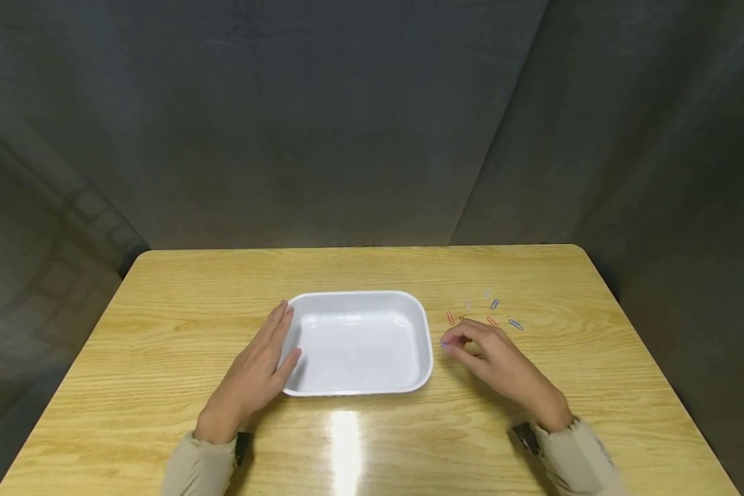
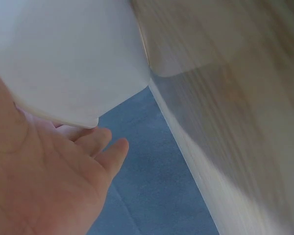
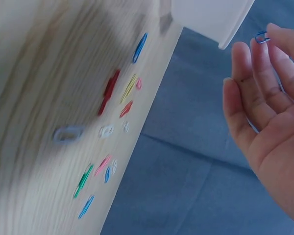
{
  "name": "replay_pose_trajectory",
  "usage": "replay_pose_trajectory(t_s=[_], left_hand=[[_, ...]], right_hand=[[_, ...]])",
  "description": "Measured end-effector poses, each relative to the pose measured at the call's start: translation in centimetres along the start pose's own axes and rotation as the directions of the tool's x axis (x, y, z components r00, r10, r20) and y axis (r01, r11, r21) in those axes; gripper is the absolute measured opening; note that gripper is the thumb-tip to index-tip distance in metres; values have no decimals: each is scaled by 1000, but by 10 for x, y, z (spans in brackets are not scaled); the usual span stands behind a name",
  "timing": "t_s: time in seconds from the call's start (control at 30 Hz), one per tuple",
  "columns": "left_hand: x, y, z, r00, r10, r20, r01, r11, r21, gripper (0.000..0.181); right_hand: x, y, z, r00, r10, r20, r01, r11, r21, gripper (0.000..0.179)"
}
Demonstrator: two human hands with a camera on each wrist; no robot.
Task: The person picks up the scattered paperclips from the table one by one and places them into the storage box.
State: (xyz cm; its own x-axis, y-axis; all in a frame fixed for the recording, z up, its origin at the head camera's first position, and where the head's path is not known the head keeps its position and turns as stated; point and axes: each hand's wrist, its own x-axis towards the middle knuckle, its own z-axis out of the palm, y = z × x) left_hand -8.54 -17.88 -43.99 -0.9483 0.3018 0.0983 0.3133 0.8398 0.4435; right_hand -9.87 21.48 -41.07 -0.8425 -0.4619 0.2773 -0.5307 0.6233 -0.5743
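A white rectangular tray (image 1: 359, 348) sits on the table. Along its left side lies my left hand (image 1: 251, 375), fingers extended against the rim and thumb reaching over it; the left wrist view shows the palm beside the tray's wall (image 2: 73, 58). My right hand (image 1: 499, 358) is raised just right of the tray and pinches a small blue paper clip (image 3: 261, 37) between thumb and fingertip. The other fingers are loosely bent. Beyond that hand lie scattered paper clips, among them a red one (image 1: 450, 317) and a blue one (image 1: 516, 324).
In the right wrist view, more loose paper clips spread over the wooden table (image 1: 180, 331), including a green one (image 3: 83, 181), a yellow one (image 3: 129, 88) and a white one (image 3: 67, 133). Dark curtains (image 1: 322, 124) hang behind the table and at both sides.
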Motion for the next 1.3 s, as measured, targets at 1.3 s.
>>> replay_pose_trajectory(t_s=[1.3], left_hand=[[0, 0, 0, 1000, -18, 0, 18, 999, -27, 72]], right_hand=[[37, -32, 25, 999, -40, 31, 39, 999, 14, 16]])
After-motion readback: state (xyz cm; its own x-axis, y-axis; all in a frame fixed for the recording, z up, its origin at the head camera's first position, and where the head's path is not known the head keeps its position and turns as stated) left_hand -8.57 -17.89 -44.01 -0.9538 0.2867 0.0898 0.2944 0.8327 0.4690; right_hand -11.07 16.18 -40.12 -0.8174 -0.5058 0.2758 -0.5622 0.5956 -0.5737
